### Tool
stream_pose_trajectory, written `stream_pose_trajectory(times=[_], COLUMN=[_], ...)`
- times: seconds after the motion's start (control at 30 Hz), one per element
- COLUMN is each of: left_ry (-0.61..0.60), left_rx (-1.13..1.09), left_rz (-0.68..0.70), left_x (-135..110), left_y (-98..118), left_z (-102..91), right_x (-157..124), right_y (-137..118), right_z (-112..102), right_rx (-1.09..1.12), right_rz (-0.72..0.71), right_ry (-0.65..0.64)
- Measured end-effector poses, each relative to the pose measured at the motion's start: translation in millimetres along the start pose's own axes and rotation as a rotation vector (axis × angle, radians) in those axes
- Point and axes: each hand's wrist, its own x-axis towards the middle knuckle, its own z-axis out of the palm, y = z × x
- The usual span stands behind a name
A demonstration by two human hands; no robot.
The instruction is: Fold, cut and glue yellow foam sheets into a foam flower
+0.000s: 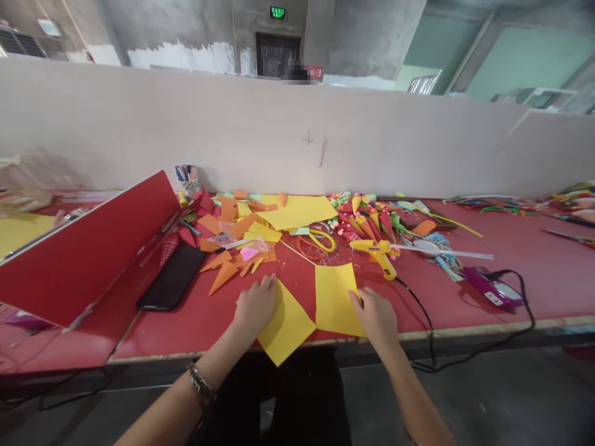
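Observation:
Two pieces of yellow paper lie at the front of the red table, their near corners almost meeting. My left hand is closed over the far-left edge of the tilted left sheet of yellow paper, whose lowest corner juts past the table edge. On the right, my right hand pinches the right edge of the other yellow sheet, thumb towards the paper. Beyond that sheet a yellow glue gun rests on its side with a clear glue stick in its back. Yellow-handled scissors lie behind the papers.
A black phone and an upright red board stand to my left. Orange paper scraps and small paper cones crowd the back. A purple power strip sits right, its black cable hanging over the table edge. A pen cup stands behind.

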Motion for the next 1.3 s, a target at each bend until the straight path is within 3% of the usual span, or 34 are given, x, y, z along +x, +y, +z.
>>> stream_pose_trajectory(times=[0.13,0.27,0.43,0.53,0.63,0.7,0.83,0.93,1.0,1.07,1.13,1.3], left_ry=[0.022,0.061,0.11,0.072,-0.035,-0.097,-0.183,-0.194,-0.164,-0.122,-0.088,-0.055], left_rx=[-0.038,-0.115,-0.298,-0.427,-0.474,-0.441,-0.34,-0.279,-0.267,-0.284,-0.337,-0.574], left_rz=[-0.003,0.007,0.03,0.199,0.383,0.409,0.335,0.218,0.166,0.154,0.16,0.24], left_x=[0.3,-1.0,-16.6,-36.4,-56.5,-65.5,-70.4,-67.2,-63.8,-60.5,-58.2,-60.7], left_y=[-2.0,-5.4,-13.6,-20.4,-28.3,-33.2,-34.5,-24.0,-14.1,-5.6,-1.6,-18.1], left_z=[3.8,3.4,-4.9,-10.4,-11.5,-9.2,-7.3,-12.9,-16.7,-18.5,-18.9,-20.0], right_x=[-8.1,-4.6,22.9,48.5,75.9,91.5,100.9,79.9,55.6,29.2,6.0,-20.6], right_y=[12.7,13.1,-5.9,-20.3,-31.7,-38.1,-54.2,-71.4,-83.6,-94.1,-101.0,-94.6], right_z=[-5.7,-17.9,-26.2,-20.8,-10.6,-4.4,-5.6,-23.5,-38.7,-49.3,-51.2,-33.4], right_rx=[0.054,0.282,0.623,0.737,0.747,0.73,0.659,0.556,0.604,0.681,0.677,0.533], right_rz=[0.065,0.079,0.081,0.03,0.018,0.028,0.053,-0.054,-0.261,-0.516,-0.622,-0.614], right_ry=[-0.005,-0.009,-0.001,0.014,0.024,0.034,0.151,0.288,0.119,-0.202,-0.397,-0.43])
